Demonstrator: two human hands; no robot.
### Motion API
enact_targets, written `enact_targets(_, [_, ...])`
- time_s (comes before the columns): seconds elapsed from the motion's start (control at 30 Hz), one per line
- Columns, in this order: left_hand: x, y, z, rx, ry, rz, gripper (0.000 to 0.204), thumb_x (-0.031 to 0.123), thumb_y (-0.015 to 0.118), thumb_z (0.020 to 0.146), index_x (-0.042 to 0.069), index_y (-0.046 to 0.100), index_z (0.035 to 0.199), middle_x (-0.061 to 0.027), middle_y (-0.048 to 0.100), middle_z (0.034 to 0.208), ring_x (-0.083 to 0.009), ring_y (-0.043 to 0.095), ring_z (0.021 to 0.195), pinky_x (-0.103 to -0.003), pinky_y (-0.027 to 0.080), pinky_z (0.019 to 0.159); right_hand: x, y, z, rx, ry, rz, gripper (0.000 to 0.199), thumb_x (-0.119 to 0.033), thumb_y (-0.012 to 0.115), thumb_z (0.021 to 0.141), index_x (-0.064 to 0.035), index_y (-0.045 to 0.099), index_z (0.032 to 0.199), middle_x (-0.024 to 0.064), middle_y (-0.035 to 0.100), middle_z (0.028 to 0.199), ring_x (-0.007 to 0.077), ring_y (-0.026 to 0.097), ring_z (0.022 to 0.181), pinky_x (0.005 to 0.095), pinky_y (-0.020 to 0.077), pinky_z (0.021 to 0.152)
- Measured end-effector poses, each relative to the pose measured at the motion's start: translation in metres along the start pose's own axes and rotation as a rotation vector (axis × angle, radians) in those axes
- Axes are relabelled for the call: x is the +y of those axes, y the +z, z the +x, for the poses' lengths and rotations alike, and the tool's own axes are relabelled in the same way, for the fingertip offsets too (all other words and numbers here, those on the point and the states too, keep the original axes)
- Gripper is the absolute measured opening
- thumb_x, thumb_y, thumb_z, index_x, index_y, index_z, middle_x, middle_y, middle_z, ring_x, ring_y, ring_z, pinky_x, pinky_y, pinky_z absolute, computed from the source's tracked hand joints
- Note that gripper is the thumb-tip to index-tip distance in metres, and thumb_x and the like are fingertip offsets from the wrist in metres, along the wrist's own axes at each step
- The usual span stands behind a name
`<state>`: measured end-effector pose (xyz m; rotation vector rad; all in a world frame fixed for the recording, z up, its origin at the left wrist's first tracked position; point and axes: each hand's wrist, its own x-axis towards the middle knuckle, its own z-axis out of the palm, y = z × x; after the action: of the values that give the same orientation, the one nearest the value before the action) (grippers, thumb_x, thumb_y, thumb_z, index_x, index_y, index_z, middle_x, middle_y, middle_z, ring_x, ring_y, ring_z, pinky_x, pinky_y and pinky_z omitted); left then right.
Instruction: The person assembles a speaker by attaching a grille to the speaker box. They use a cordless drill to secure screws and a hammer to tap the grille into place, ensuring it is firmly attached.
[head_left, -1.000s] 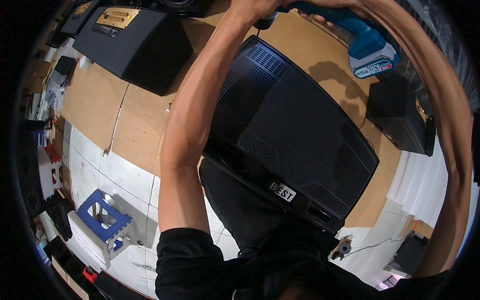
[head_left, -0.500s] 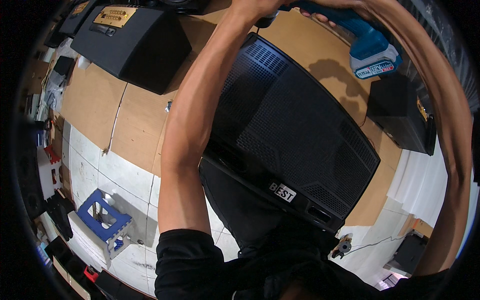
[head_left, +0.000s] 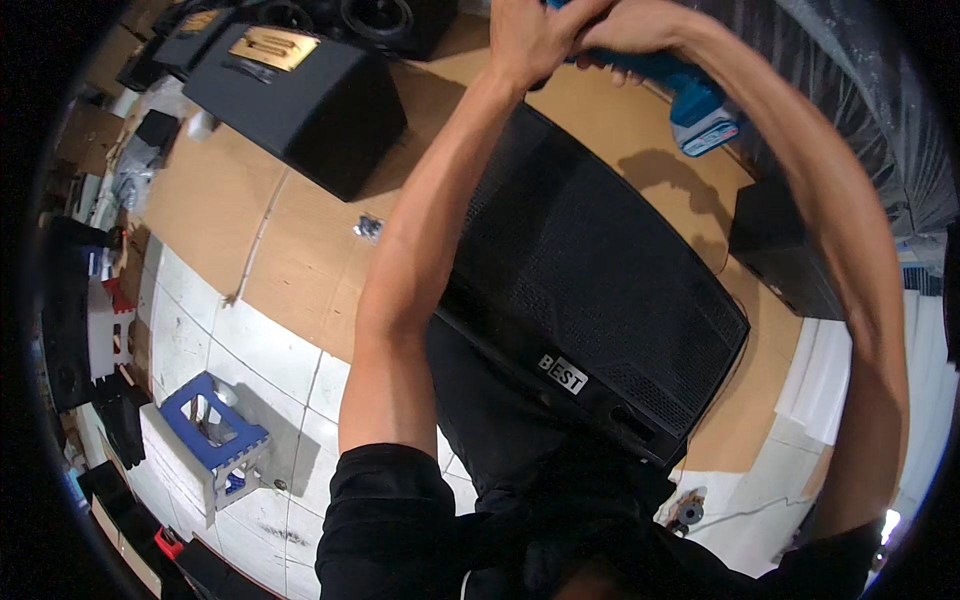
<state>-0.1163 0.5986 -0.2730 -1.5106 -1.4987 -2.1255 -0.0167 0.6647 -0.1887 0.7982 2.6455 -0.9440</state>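
Observation:
A teal cordless drill (head_left: 668, 72) with a grey-and-teal battery pack is held out over the far end of a large black speaker (head_left: 600, 250). My right hand (head_left: 635, 28) is closed around the drill's handle. Close against it, my left hand (head_left: 535, 45) wraps the front part of the drill, its thumb reaching toward the right hand. The drill's tip is hidden by the left hand and the frame's upper edge. The speaker lies tilted in front of me with its perforated grille facing up and a small label plate (head_left: 563, 374) near its lower edge.
Cardboard sheets (head_left: 215, 215) cover part of the white tiled floor. Another black speaker cabinet (head_left: 300, 110) with a gold panel stands far left, and a smaller black cabinet (head_left: 785, 250) sits at right. A blue-and-white folding stool (head_left: 215, 430) is near left. A small plastic packet (head_left: 368, 228) lies on the cardboard.
The view has shifted, so the surroundings sit slightly lower and further right. Both hands and the drill have moved a little, and the drill's battery now appears higher and further left.

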Motion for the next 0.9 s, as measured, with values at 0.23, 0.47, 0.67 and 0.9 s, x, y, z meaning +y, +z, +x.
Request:
enact_targets(0.23, [0.020, -0.048, -0.089, -0.248, -0.262, 0.478, 0.074, 0.041, 0.053, 0.093, -0.010, 0.026, 0.140, -0.0333, 0.041, 0.134, -0.0458, 0.043, 0.123, -0.045, 0.037, 0.102, 0.008, -0.029, 0.019, -0.141, -0.008, 0.038, 0.020, -0.017, 0.070, 0.082, -0.0012, 0.064, 0.091, 0.0067, 0.061, 0.069, 0.0117, 0.055, 0.051, 0.0260, 0.0457, 0.047])
enact_targets(0.47, [0.027, -0.037, -0.204, -0.716, -0.233, 1.070, 0.077, 0.057, 0.032, 0.095, -0.002, 0.029, 0.144, -0.0232, 0.025, 0.151, -0.0375, 0.017, 0.142, -0.050, 0.010, 0.116, -0.011, -0.084, -0.144, 0.126, -0.280, 0.151, 0.017, -0.012, 0.072, 0.081, -0.0042, 0.069, 0.096, 0.0026, 0.067, 0.083, 0.0111, 0.059, 0.075, 0.0269, 0.0496, 0.069])
enact_targets(0.67, [0.023, -0.085, -0.211, -0.706, -0.198, 1.202, 0.075, 0.055, 0.032, 0.096, -0.002, 0.029, 0.144, -0.0245, 0.026, 0.150, -0.0394, 0.020, 0.141, -0.052, 0.011, 0.114, 0.065, 0.060, -0.339, 0.805, 0.250, 0.174, 0.032, -0.031, 0.077, 0.078, -0.0084, 0.071, 0.100, 0.0047, 0.068, 0.085, 0.0142, 0.064, 0.074, 0.0299, 0.0512, 0.072])
enact_targets(0.9, [0.024, -0.056, -0.212, -0.828, -0.243, 1.281, 0.075, 0.058, 0.028, 0.096, 0.003, 0.026, 0.147, -0.0220, 0.023, 0.152, -0.0398, 0.020, 0.141, -0.054, 0.014, 0.112, 0.184, 0.301, -0.558, 1.413, 0.871, 0.362, 0.023, -0.015, 0.076, 0.080, -0.0001, 0.071, 0.098, 0.0047, 0.069, 0.088, 0.0128, 0.063, 0.076, 0.0267, 0.0494, 0.071])
